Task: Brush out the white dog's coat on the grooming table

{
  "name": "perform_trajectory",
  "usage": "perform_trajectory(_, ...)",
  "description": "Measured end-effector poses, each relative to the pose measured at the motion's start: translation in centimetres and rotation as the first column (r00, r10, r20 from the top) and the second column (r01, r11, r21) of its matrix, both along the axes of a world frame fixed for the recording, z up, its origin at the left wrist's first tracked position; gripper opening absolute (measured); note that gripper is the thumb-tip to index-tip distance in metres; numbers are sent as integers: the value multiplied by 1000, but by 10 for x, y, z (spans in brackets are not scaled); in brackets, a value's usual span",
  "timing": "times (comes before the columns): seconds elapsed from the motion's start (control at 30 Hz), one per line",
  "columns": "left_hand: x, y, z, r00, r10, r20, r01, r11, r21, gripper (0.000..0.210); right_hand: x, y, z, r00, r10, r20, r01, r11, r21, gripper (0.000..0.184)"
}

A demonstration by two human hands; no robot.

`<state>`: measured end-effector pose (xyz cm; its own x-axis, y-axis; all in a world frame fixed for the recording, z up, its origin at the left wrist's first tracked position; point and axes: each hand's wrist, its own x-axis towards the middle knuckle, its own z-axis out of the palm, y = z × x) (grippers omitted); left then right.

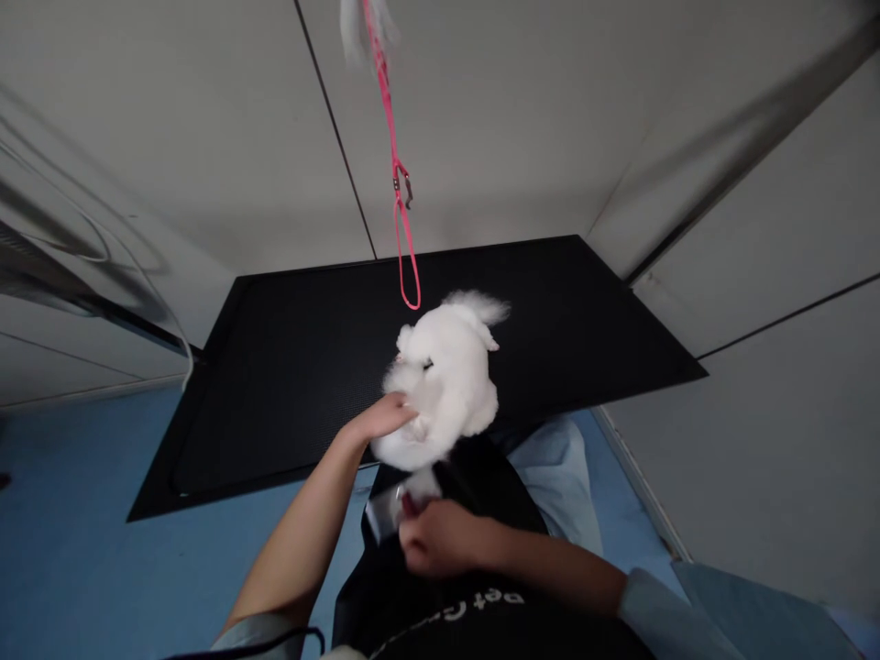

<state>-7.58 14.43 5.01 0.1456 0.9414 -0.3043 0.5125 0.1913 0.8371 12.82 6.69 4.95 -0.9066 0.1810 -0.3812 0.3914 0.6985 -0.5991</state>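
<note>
A small white fluffy dog (457, 357) is curled near the front edge of the black table, its bushy tail toward the back right. My left hand (385, 417) is closed on the fur at the dog's near left side; the fur hides some of its fingers. Just in front of the dog, over my apron, my right hand (440, 536) is closed around a brush (385, 513). Motion smears the brush's wide, pale head, and white fluff appears by it. A gap lies between my right hand and the dog.
The black grooming table (275, 367) stands against pale wall panels (206, 137). A pink loop leash (395, 165) with a metal clip hangs above the table's back part. My black apron (509, 495) meets the front edge. A white cable (151, 284) runs down at left, above blue floor (82, 486).
</note>
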Motion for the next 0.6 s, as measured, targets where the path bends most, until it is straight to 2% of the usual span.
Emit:
perform_trajectory(0.07, 3, -2, 5, 996, -63, -63, 59, 996, -67, 39, -2, 0, 3, 990, -123, 72, 110, 980, 165, 29)
perform_trajectory(0.1, 4, -2, 7, 991, -111, -74, 104, 990, -91, 45, -3, 0, 5, 987, -92, 133, 66, 980, 190, 29)
perform_trajectory(0.17, 4, -3, 9, 982, -187, -39, 183, 978, -96, 55, -5, 2, 9, 967, 106, 231, -131, 987, 97, 27)
perform_trajectory(0.2, 3, -3, 8, 979, -205, 2, 205, 975, -86, 58, -5, 4, 11, 954, 185, 234, -199, 979, 36, 24)
perform_trajectory(0.23, 1, -4, 6, 979, -201, 44, 204, 976, -75, 59, -3, 6, 13, 959, 197, 202, -204, 979, 16, 23)
perform_trajectory(0.3, -1, -7, 0, 986, -136, 100, 141, 989, -49, 60, 6, 14, 15, 994, 32, 109, -43, 994, 96, 25)
perform_trajectory(0.37, -1, -13, -9, 991, -75, 107, 74, 997, 10, 58, 23, 19, 16, 989, -118, 93, 102, 982, 159, 27)
perform_trajectory(0.4, 0, -16, -15, 994, -48, 99, 43, 998, 56, 55, 34, 19, 16, 984, -126, 128, 108, 984, 145, 26)
perform_trajectory(0.5, 6, -24, -33, 996, 46, 76, -60, 979, 193, 44, 64, 11, 23, 960, 9, 282, -8, 1000, -5, 24)
perform_trajectory(0.6, 13, -24, -49, 989, 128, 71, -143, 954, 264, 35, 71, 10, 41, 970, 49, 239, -36, 998, -58, 27)
